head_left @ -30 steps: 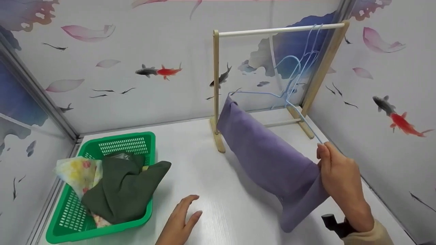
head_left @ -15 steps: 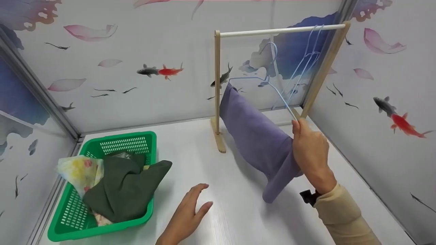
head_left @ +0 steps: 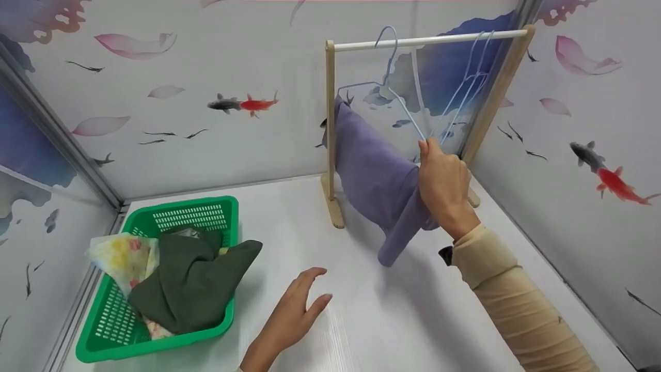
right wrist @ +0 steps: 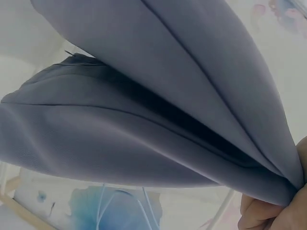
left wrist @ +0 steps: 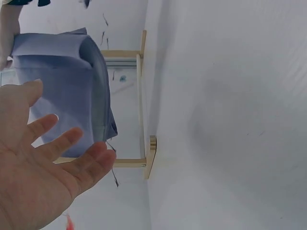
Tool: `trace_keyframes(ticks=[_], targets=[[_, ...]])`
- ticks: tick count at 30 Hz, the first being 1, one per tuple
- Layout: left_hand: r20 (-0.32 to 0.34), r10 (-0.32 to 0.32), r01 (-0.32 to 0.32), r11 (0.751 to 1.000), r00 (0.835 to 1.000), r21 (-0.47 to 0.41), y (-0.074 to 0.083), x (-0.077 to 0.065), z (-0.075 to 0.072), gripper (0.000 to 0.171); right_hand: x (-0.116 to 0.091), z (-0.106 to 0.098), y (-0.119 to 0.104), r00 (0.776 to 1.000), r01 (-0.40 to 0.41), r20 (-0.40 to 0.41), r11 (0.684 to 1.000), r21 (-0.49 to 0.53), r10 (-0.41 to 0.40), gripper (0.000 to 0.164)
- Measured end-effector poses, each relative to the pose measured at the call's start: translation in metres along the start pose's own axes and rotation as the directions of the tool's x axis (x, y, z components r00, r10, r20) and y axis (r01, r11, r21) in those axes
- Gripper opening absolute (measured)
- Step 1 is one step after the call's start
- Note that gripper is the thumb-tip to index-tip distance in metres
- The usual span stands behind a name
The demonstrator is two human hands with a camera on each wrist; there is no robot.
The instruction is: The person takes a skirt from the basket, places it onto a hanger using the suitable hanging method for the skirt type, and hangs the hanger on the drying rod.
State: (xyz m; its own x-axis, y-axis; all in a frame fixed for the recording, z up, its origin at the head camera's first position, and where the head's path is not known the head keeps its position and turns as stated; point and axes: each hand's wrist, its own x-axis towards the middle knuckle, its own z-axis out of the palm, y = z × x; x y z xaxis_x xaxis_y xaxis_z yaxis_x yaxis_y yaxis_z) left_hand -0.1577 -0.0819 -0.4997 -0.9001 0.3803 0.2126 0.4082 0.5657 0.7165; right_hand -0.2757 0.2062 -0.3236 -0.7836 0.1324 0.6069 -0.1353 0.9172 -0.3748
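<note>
My right hand [head_left: 443,187] grips the near end of a light blue wire hanger [head_left: 393,98] together with the purple cloth [head_left: 373,170] draped over it. The hanger's hook is up at the white rail of the wooden rack [head_left: 423,41]. In the right wrist view the purple cloth [right wrist: 144,96] fills the frame, with my fingers [right wrist: 273,213] bunching it at the lower right. My left hand [head_left: 294,315] hovers open over the white table [head_left: 361,320], fingers spread, holding nothing. In the left wrist view the left hand [left wrist: 43,177] shows its open palm before the purple cloth [left wrist: 62,86].
A green basket [head_left: 217,217] at the left holds a dark green garment [head_left: 191,284] and a yellow patterned cloth [head_left: 121,258]. Other blue hangers [head_left: 472,77] hang at the rack's right end. Printed walls close the table on three sides.
My right hand has lifted the hanger and purple cloth up and away toward the rack, bringing the hook to the rail. My left hand has drifted slightly forward, still open.
</note>
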Motion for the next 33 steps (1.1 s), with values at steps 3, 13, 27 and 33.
trace_keyframes(ticks=[3,13,27,33], targets=[[0.013,-0.011,0.012,1.000,1.000,-0.020,-0.001,-0.002,0.000,0.051,0.010,0.007,-0.002,1.000,-0.012,0.016,1.000,-0.029,0.013,0.042],[0.021,-0.028,0.029,0.999,0.999,-0.038,-0.006,-0.005,0.002,0.051,0.024,0.029,-0.011,0.997,-0.051,0.065,0.998,-0.036,0.053,0.042],[0.033,-0.066,0.068,0.997,0.997,-0.044,-0.012,-0.008,0.003,0.049,0.016,0.062,-0.024,0.973,-0.084,0.211,0.994,-0.074,0.098,0.040],[0.043,-0.060,0.062,0.996,0.997,-0.058,-0.014,-0.012,0.002,0.048,0.011,0.067,-0.026,0.971,-0.048,0.231,0.994,-0.094,0.069,0.038]])
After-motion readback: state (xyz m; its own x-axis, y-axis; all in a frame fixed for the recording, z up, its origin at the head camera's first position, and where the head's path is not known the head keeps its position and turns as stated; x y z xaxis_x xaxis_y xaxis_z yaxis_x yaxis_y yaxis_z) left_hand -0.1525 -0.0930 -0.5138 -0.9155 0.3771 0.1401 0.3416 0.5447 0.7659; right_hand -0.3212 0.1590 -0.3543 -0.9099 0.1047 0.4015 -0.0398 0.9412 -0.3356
